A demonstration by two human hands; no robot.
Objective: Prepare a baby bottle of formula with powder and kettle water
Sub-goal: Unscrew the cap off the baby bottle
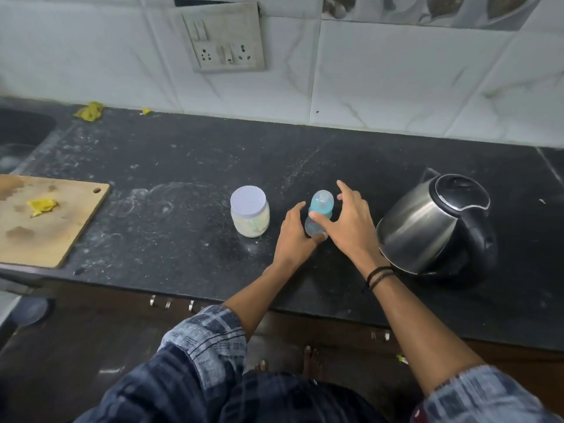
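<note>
A small clear baby bottle (319,209) with a blue collar and cap stands upright on the black counter (183,166). My left hand (293,236) wraps its lower part, with fingertips showing around the base. My right hand (349,219) hovers on the bottle's right side with fingers spread, the thumb near or touching the bottle's middle. A jar of pale powder (250,216) with a white lid stands just left of the bottle. The steel kettle (433,224) with a black lid and handle sits to the right, lid closed.
A wooden cutting board (61,227) with a yellow scrap (41,206) lies at the left. The sink (21,129) is at the far left. Yellow scraps (90,111) lie by the tiled wall, which carries a switch and socket panel (225,44).
</note>
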